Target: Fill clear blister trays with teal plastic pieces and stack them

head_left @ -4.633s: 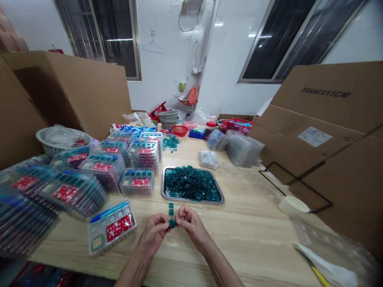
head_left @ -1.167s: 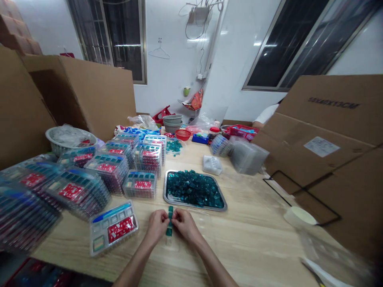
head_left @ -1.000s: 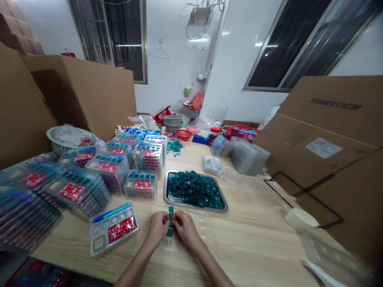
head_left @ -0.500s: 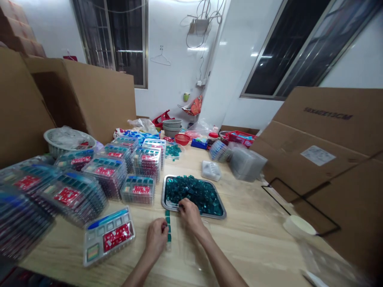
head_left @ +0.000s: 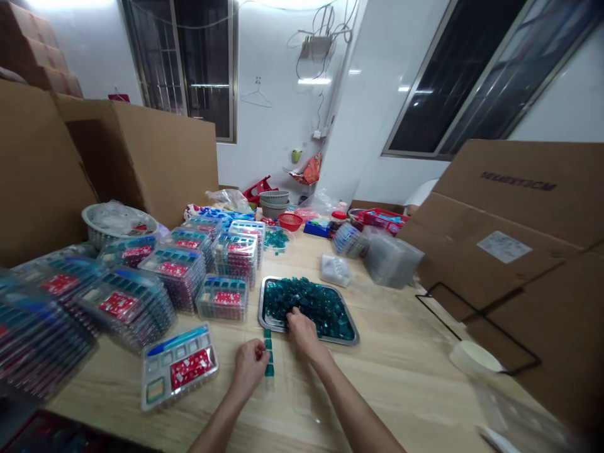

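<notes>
A metal tray (head_left: 349, 340) holds a heap of glossy dark teal square tiles (head_left: 309, 302). My right hand (head_left: 304, 335) reaches over the tray's near rim, its bent fingertips down among the tiles; whether one is pinched there is hidden. Just left of it, a short column of several teal tiles (head_left: 268, 355) runs along the table from the tray toward me. My left hand (head_left: 250, 363) is beside that column, thumb and fingers closed together, and what they hold cannot be made out. Further left lies a plastic blister tray (head_left: 182, 365) with a blue pen, a red dotted packet and square compartments.
Stacks of filled plastic packs (head_left: 125, 302) crowd the left side. A white moulded piece (head_left: 335, 270) and clear plastic trays (head_left: 392, 258) stand beyond the metal tray. A large carton (head_left: 528, 207) and a tape roll (head_left: 476, 357) are at right; baskets (head_left: 274, 202) sit behind.
My right hand has pushed slightly further into the tile heap. My left hand stays by the column with its fingers still closed. The whole view has shifted a little.
</notes>
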Tool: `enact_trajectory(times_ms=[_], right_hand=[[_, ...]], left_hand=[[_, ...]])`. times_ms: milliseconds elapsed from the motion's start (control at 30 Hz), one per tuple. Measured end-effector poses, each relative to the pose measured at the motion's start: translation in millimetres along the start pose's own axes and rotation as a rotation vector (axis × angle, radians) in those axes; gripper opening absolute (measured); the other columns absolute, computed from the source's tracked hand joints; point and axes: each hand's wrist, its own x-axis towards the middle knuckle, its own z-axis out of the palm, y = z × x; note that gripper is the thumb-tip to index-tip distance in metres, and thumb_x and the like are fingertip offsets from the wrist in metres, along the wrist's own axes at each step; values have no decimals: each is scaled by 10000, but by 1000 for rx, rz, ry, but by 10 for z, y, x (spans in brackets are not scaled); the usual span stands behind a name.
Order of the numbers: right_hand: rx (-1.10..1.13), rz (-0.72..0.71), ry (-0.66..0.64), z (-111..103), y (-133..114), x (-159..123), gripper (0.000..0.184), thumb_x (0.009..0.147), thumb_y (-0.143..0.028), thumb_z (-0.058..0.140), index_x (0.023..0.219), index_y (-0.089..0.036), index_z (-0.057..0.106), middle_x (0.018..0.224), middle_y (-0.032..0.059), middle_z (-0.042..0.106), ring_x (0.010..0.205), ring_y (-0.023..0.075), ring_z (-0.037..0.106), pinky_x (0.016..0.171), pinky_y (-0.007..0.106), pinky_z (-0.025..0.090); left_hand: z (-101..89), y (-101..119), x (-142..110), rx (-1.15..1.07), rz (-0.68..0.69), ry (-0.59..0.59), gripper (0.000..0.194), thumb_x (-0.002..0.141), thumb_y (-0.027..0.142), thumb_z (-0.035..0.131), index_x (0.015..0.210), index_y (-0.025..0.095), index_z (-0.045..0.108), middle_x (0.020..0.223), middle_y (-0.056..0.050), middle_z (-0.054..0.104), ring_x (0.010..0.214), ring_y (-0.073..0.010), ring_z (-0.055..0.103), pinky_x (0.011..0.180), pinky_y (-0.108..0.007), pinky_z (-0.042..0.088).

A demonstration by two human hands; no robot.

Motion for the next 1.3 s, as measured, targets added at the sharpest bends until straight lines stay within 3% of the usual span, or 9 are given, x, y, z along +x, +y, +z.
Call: enact_trajectory(times_ms=[267,433,633,833,1067,1300], right_hand=[[325,-63,58,-25,96,-45,188,686,-29,491,730,-182,589,797,22,585,761,168,554,650,246,333],[672,-5,132,56,153,-181,67,758,-214,508,737,-190,566,734,16,579,724,179,548,658,271,403],[1120,73,52,111,33,-385,346,726,-531,592,786,-190,576,657,13,601,591,186,599,518,286,477],[1482,73,7,102,-226,-649,306,589,-391,802,783,-204,658,746,14,650,677,166,606,667,293,497],[1491,69,110,130,-345,-793,293,582,-357,821,789,-204,681,872,53,639,747,193,607,691,306,502],[1323,-26,204,125,-412,-915,176,708,-346,727,825,-217,700,898,72,633,815,217,613,692,301,515]], left_hand=[[-33,33,-40,-95,-20,10,64,606,234,632,598,176,607,485,38,521,493,-124,502,505,-214,345],[-55,58,-52,-153,-25,4,63,603,228,631,606,170,609,481,39,517,499,-124,506,500,-212,369],[-106,200,-115,-278,19,38,110,663,262,574,675,157,606,591,6,570,574,-133,535,549,-228,414],[-149,424,-255,-460,22,-28,155,664,267,606,764,153,640,691,-24,641,653,-146,588,604,-234,458],[-200,536,-379,-634,-110,-59,142,569,229,643,682,147,621,600,-3,622,565,-129,556,562,-240,440],[-191,562,-446,-761,-253,-72,138,499,179,649,616,139,588,524,29,564,485,-90,483,501,-218,364]])
